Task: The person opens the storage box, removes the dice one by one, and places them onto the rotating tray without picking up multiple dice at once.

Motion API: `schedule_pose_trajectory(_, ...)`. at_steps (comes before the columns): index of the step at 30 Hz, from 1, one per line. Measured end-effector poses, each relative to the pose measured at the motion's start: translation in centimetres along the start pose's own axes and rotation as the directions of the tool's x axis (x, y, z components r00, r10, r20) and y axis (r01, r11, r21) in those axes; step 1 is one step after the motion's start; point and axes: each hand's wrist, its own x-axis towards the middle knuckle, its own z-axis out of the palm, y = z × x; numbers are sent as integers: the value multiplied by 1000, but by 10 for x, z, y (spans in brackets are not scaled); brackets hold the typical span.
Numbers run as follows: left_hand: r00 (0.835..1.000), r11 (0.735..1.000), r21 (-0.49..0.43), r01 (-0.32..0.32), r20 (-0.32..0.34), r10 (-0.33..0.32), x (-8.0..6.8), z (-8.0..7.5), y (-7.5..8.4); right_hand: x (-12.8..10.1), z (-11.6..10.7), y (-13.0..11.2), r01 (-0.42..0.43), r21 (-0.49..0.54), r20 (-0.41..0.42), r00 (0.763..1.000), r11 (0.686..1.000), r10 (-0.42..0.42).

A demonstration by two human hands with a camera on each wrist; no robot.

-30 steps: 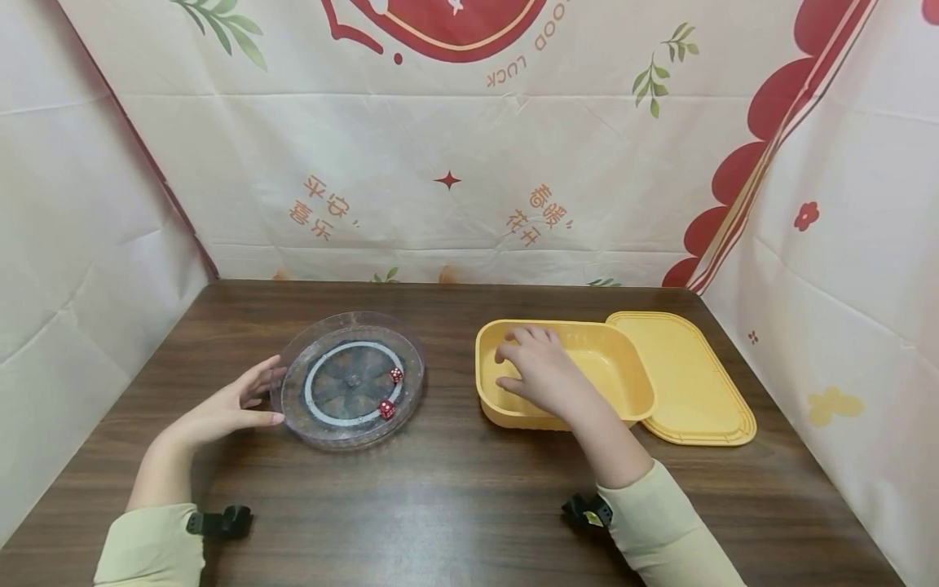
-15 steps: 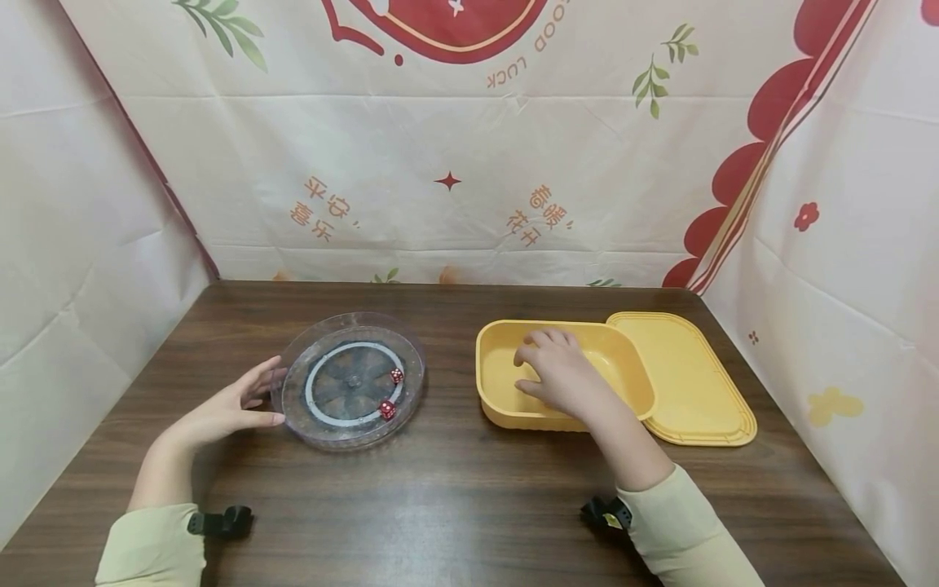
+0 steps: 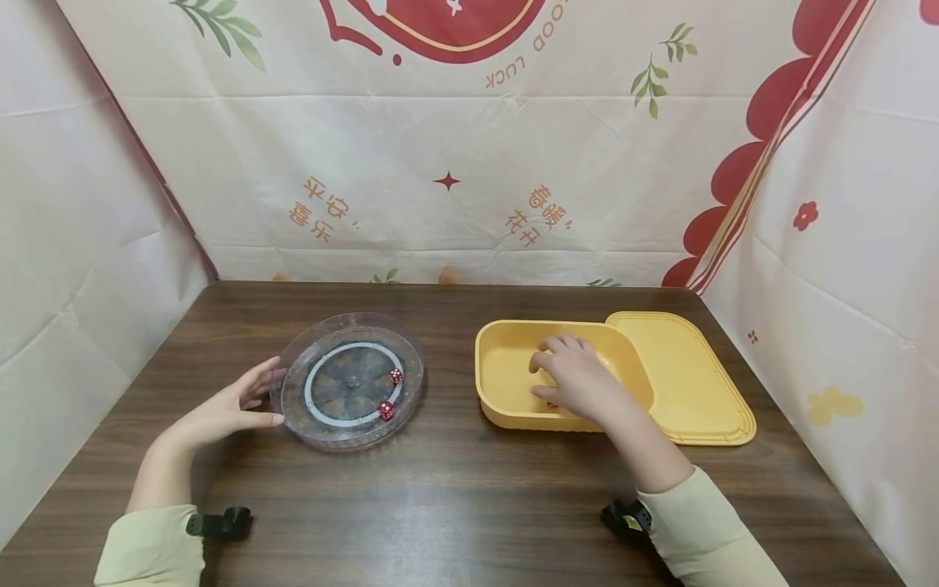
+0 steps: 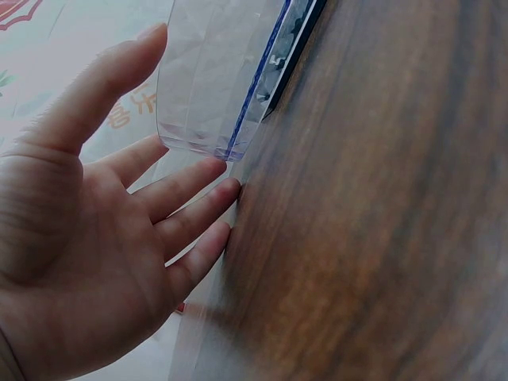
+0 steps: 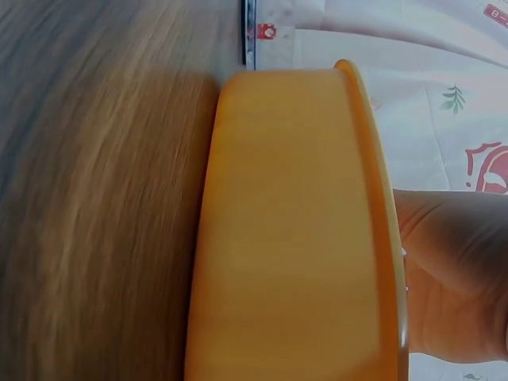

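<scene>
On the left my left hand (image 3: 220, 409) rests beside a clear round plastic dish (image 3: 293, 420), fingers spread and fingertips touching its side. Two red dice lie at the right of the dish: one die (image 3: 396, 376) farther back, another die (image 3: 386, 409) nearer. My right hand (image 3: 575, 381) is over the yellow box (image 3: 499, 359), its fingers curled downward. Beneath the thumb shows part of a red die (image 3: 552, 403), which the hand seems to grip; the fingertips are partly hidden. In the right wrist view the yellow box's wall (image 5: 294, 230) hides most of the right hand (image 5: 456, 270).
A flat yellow lid (image 3: 704, 391) lies right of the box, its left part under or behind it. The wooden table (image 3: 411, 505) stretches out in front. Printed white cloth (image 3: 411, 139) hangs at the back and both sides.
My right hand has moved steadily right over the yellow box, and a red die now shows beneath its thumb. The left hand, the dish and its two dice have kept their places.
</scene>
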Motion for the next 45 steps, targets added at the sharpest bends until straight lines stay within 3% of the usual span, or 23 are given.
schedule_pose_trajectory(12,1000,1000,-5,2,2,-2,0,0,-1,-7,4,13,14,3,-9,1000,1000,-14)
schedule_pose_trajectory(30,1000,1000,3,20,0,-20,-1,-1,-1,-10,8,28,9,-59,117,993,998,-2)
schedule_pose_trajectory(45,1000,1000,-8,12,7,-12,0,-1,-3,-7,12,32,23,-32,137,990,999,-18)
